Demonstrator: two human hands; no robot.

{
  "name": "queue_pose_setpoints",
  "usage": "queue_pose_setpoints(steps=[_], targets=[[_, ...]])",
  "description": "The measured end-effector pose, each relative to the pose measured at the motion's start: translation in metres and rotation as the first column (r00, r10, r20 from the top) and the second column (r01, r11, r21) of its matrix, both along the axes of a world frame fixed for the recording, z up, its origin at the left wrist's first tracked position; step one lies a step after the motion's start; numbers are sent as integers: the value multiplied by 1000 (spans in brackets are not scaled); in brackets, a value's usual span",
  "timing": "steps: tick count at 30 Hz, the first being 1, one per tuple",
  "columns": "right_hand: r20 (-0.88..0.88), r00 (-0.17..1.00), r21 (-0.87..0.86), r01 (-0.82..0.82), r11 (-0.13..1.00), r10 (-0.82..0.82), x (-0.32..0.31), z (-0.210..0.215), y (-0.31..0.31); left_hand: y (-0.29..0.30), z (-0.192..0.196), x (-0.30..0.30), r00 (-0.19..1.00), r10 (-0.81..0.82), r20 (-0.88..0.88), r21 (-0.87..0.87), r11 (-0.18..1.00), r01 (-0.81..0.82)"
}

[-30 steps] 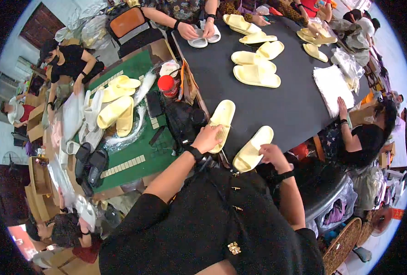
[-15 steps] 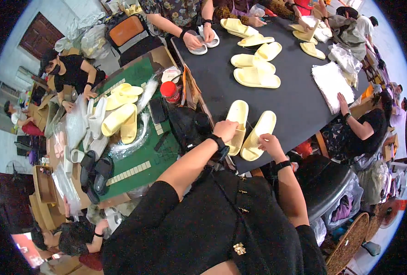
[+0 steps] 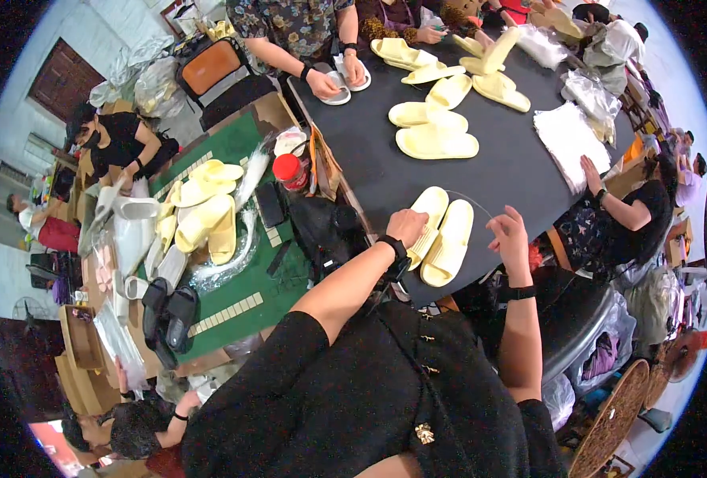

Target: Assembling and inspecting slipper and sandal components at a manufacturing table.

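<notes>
A large round black table [image 3: 497, 171] fills the upper right of the view. To its left stands a lower green-topped table [image 3: 234, 275], set against the black one. Several people sit round both.

On the green-topped table: a heap of pale yellow slippers [image 3: 202, 211], clear plastic wrapping [image 3: 238, 239] beneath them, and a pair of black slippers [image 3: 168, 315] near its lower left corner. A red-capped container [image 3: 291, 170] stands at its edge by the black table.

On the black table, far side: more pale yellow slippers, including a stacked pair [image 3: 435, 135] near the middle, and a pile of white bags [image 3: 569, 139] to the right. Another person's hands [image 3: 339, 78] rest on white slippers at the far edge.

Near edge, before the wearer: two pale yellow slippers side by side, touching, soles down. The left slipper [image 3: 427, 223] lies under the left hand [image 3: 407, 227], which is closed over its near part, fingers gripping. The right slipper [image 3: 449, 243] lies just beside the right hand [image 3: 509, 235], which is open with fingers spread, apparently clear of the slipper and grasping nothing. Both wrists carry black bands.
</notes>
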State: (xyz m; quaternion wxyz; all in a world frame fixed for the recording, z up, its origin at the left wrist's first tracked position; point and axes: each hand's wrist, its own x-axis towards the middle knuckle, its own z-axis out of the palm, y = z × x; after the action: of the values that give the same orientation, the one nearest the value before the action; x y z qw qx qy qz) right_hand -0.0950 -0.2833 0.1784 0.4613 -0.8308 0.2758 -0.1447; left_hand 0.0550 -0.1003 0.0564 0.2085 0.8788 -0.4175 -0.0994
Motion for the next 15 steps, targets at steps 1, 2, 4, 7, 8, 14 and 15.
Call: queue_pose_setpoints(steps=[1, 2, 4, 7, 8, 14, 15], targets=[[2, 1000, 0, 0, 1000, 0, 1, 2, -4, -1, 1, 1, 1000, -7, 2, 10, 1000, 7], [-3, 999, -64, -46, 997, 46, 2, 8, -6, -2, 2, 0, 1000, -10, 4, 10, 1000, 9], [-116, 990, -43, -83, 996, 78, 5, 22, -8, 0, 4, 1, 1000, -6, -18, 6, 1000, 6], [-118, 988, -39, -101, 994, 96, 6, 23, -22, 4, 18, 2, 997, 62, -41, -105, 992, -66], [-133, 987, -71, -101, 992, 91, 9, 28, -21, 7, 26, 5, 990, 106, -90, -61, 992, -112], [-118, 980, -86, -171, 982, 160, 35, 29, -38, 33, 54, 34, 955, 186, -231, -312, 916, -254], [-132, 974, -88, -195, 977, 182, 41, 29, -40, 40, 57, 37, 956, 182, -231, -322, 913, -252]])
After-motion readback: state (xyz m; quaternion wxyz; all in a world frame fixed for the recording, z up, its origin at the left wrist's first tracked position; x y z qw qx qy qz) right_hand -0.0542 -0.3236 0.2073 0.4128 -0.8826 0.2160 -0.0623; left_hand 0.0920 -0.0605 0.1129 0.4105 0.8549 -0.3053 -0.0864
